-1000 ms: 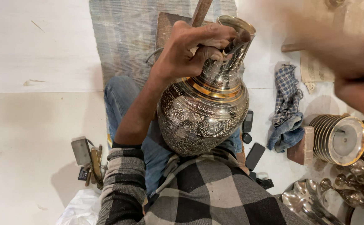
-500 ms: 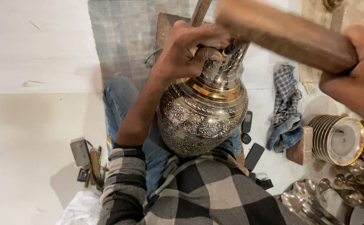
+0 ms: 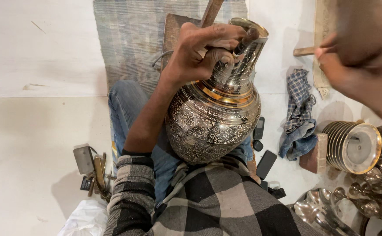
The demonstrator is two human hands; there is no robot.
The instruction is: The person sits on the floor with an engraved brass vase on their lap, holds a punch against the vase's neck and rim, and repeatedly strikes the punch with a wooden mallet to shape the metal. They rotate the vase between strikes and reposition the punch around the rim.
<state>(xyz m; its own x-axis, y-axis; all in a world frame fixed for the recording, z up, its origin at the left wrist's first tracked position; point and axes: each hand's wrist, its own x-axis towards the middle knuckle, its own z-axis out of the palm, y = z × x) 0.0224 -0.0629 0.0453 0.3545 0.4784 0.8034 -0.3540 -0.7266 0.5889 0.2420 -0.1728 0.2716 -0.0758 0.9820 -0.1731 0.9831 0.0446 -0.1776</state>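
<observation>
A large engraved silver vase (image 3: 213, 118) with gold bands lies tilted on my lap, its mouth pointing away from me. My left hand (image 3: 199, 54) wraps around the vase's neck, and a small dark tool tip shows between the fingers near the rim. A wooden rod (image 3: 211, 11) sticks up behind that hand. My right hand (image 3: 357, 81) is raised at the upper right, blurred by motion and closed on a wooden mallet (image 3: 357, 24), apart from the vase.
A woven mat (image 3: 129, 39) lies ahead of my knee. To the right are a checked cloth (image 3: 299, 109), a brick (image 3: 315, 153), a ribbed gold-rimmed pot (image 3: 353, 146) and several silver cups (image 3: 374, 192). Two phones (image 3: 265, 164) lie by my leg and small tools (image 3: 90, 166) on the left.
The mallet came down across the vase's neck half a second ago and has since swung back up to the right. My left hand and the vase have stayed in place.
</observation>
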